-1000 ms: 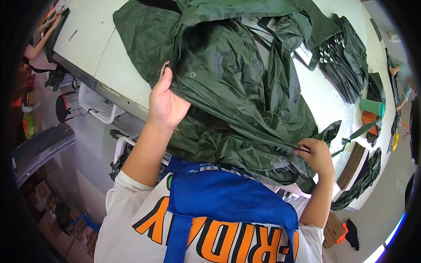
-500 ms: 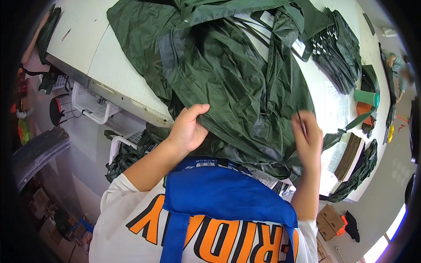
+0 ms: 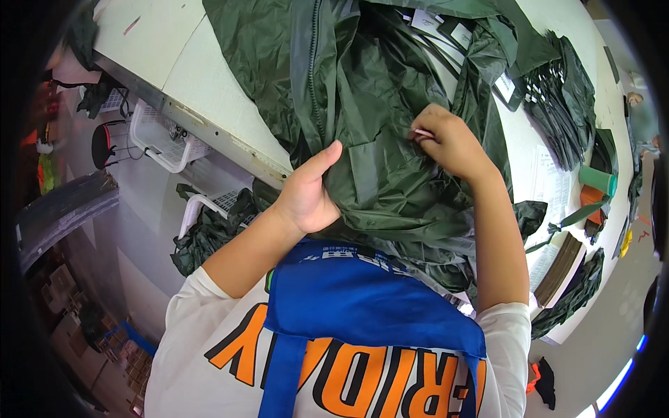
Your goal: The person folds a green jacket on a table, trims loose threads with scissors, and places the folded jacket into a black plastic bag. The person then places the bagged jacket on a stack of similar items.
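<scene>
A dark green raincoat-like garment (image 3: 376, 132) of thin, shiny fabric lies rumpled over the table and hangs over the edge toward me. Its long zipper (image 3: 315, 76) runs up the left part. My left hand (image 3: 310, 191) grips the garment's left edge, thumb on top and fingers partly hidden under the fabric. Above the middle of the garment, my right hand (image 3: 453, 139) is closed around a slim small tool (image 3: 423, 133); only its tip shows, so its kind is unclear. White tags (image 3: 426, 21) lie by the garment's far side.
The white table (image 3: 209, 76) has a metal edge on the left. White baskets (image 3: 164, 139) with dark fabric stand below it. To the right are a bundle of dark straps (image 3: 557, 104), a green cylinder (image 3: 598, 181), a brown stack (image 3: 559, 268) and printed sheets (image 3: 547, 174).
My right hand has moved left and away from me, over the garment's middle. The zipper now lies farther up and straighter; my left hand still holds the left edge.
</scene>
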A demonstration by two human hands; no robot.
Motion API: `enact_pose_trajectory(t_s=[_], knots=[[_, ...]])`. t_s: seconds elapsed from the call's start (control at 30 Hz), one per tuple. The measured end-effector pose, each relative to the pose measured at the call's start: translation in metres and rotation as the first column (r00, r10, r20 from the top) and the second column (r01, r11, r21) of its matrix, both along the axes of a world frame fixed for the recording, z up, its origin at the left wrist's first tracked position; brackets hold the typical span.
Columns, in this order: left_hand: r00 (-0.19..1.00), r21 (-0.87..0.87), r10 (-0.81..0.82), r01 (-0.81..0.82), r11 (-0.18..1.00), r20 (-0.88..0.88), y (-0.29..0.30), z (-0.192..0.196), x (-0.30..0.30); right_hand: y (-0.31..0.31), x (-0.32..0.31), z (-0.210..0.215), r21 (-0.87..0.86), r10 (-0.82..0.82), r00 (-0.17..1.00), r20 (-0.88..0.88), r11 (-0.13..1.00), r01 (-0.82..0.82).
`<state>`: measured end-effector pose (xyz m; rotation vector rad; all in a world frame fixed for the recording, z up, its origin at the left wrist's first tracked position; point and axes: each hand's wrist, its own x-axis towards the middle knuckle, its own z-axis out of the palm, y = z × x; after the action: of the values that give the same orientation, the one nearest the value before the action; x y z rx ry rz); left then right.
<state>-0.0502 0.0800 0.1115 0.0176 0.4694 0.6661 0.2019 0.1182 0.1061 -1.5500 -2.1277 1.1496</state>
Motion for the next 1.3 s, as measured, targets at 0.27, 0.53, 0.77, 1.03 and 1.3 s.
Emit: enact_pose_trajectory(t_s=[0.27,0.53,0.77,1.03,1.3], knots=[[0.998,-0.086,0.004,0.001,0.996,0.061,0.006,0.007,0.007,0.006,-0.019,-0.009,-0.056,-0.01,0.999,-0.038,0.998,0.008],[0.995,-0.061,0.005,0.001,0.998,0.104,0.013,0.014,0.003,-0.001,0.0,0.001,0.089,-0.08,0.984,-0.157,0.992,0.095],[0.991,0.003,0.137,-0.137,0.991,0.0,0.016,0.021,-0.005,-0.074,0.015,0.045,0.686,-0.327,0.925,-0.195,0.628,0.367],[0.985,-0.063,0.171,-0.172,0.983,-0.018,0.011,0.024,-0.005,-0.106,0.006,0.032,0.668,-0.496,0.831,-0.251,0.533,0.52],[0.973,0.022,0.187,-0.185,0.982,-0.138,0.009,0.016,-0.018,-0.112,-0.01,0.034,0.748,-0.422,0.87,-0.254,0.485,0.454]])
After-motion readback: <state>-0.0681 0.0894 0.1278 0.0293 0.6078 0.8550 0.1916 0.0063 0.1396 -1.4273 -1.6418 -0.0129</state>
